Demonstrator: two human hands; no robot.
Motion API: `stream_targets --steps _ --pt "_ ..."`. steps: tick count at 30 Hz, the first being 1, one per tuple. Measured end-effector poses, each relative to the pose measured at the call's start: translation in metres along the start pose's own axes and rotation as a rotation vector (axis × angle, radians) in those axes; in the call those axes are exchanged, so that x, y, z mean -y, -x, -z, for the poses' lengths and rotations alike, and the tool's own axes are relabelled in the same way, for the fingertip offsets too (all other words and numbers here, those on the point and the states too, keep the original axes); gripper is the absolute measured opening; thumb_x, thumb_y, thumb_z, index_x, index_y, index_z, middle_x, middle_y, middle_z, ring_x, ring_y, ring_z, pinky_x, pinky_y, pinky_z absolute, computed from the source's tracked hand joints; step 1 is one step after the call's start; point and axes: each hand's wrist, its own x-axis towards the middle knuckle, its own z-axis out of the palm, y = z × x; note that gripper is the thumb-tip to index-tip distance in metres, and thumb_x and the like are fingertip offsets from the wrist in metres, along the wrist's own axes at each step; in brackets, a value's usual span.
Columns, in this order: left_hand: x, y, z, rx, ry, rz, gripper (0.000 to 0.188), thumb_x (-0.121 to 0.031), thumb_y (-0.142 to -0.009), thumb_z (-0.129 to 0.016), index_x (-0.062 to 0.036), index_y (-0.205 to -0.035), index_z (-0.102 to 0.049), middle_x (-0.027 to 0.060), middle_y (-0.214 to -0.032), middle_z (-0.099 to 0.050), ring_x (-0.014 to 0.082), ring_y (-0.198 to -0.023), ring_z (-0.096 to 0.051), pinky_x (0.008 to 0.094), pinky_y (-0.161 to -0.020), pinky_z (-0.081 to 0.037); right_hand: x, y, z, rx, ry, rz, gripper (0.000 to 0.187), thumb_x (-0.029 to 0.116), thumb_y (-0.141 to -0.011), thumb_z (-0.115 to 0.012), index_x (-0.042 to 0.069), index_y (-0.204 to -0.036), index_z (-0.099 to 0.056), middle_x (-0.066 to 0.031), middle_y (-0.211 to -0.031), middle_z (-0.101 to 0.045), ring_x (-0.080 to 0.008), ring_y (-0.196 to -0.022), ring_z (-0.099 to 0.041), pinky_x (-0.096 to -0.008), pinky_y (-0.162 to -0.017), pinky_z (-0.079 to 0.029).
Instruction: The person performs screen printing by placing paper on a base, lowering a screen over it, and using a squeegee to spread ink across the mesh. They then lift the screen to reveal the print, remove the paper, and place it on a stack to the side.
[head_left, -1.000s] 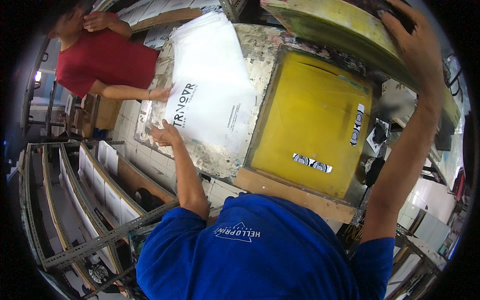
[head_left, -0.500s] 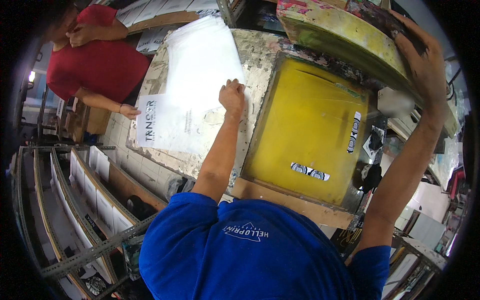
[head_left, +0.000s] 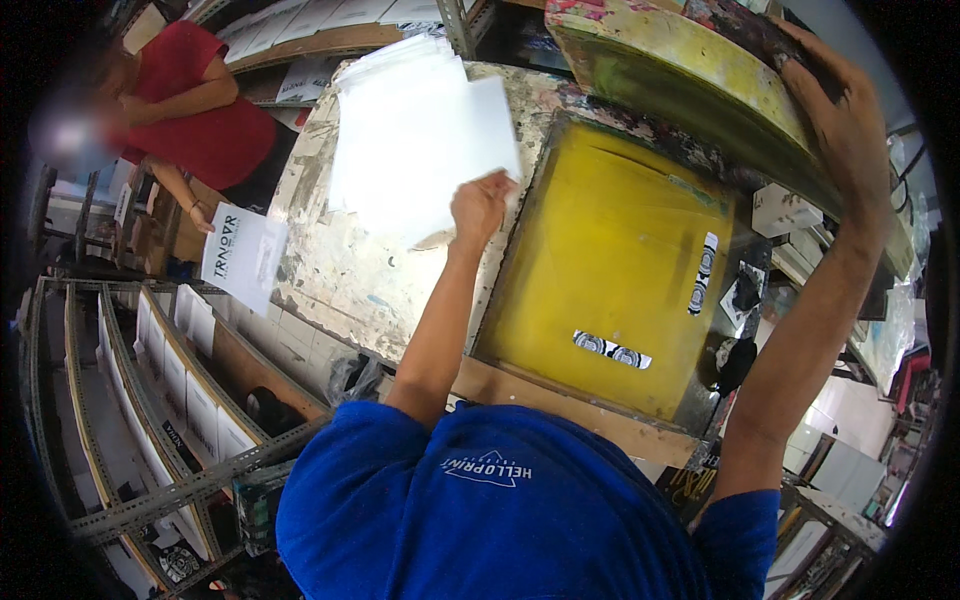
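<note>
My left hand (head_left: pixel 482 208) pinches the near right corner of a white sheet (head_left: pixel 490 120), which sticks out to the right of a stack of white sheets (head_left: pixel 385 150). The stack lies on a paint-stained table (head_left: pixel 350 290). At the upper right, my right hand (head_left: pixel 840 125) is wrapped over the dark upper edge of a raised, paint-stained screen frame (head_left: pixel 690 85). Below that frame lies a flat yellow panel (head_left: pixel 610 260) with two patterned black-and-white strips (head_left: pixel 612 349) on it.
A co-worker in a red shirt (head_left: pixel 205 110) stands at the left, holding a printed white sheet (head_left: pixel 245 255) beyond the table edge. Metal racks with trays of white sheets (head_left: pixel 190 400) fill the lower left. A wooden strip (head_left: pixel 570 405) borders the yellow panel's near side.
The co-worker has pulled the printed sheet leftward off the table. My left hand has moved slightly right, drawing the white sheet's edge out from the stack. My right hand keeps holding the raised frame.
</note>
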Motion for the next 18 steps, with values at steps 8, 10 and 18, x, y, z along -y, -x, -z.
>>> stream_targets --steps 8,10,18 --pt "0.011 0.088 -0.06 0.35 -0.446 -0.508 0.064 -0.052 -0.092 -0.064 -0.0192 -0.146 -0.055 0.008 -0.163 -0.035 0.0428 -0.152 -0.022 0.0654 -0.12 -0.017 0.077 0.008 -0.008 -0.211 0.246 0.026 0.034 0.022 -0.086 -0.066 0.0 -0.11 -0.076 -0.0155 -0.093 -0.077 -0.0217 -0.077 -0.069 -0.0337 -0.075 -0.055" --pt "-0.004 0.097 -0.086 0.422 -0.4 -0.596 0.067 -0.054 -0.09 -0.065 -0.0213 -0.147 -0.054 0.0069 -0.164 -0.034 0.0413 -0.152 -0.022 0.065 -0.121 -0.014 0.075 0.011 -0.008 -0.218 0.27 0.047 0.035 0.024 -0.087 -0.065 -0.001 -0.11 -0.076 -0.0153 -0.091 -0.077 -0.0225 -0.075 -0.069 -0.0343 -0.074 -0.055" --pt "-0.056 0.122 -0.159 0.551 -0.332 -0.83 0.069 -0.056 -0.09 -0.063 -0.0221 -0.149 -0.051 0.0074 -0.163 -0.034 0.0386 -0.153 -0.023 0.0632 -0.122 -0.012 0.056 0.001 0.007 -0.088 0.024 -0.007 0.036 0.027 -0.086 -0.067 -0.002 -0.106 -0.076 -0.0186 -0.089 -0.077 -0.0261 -0.074 -0.071 -0.035 -0.073 -0.056"
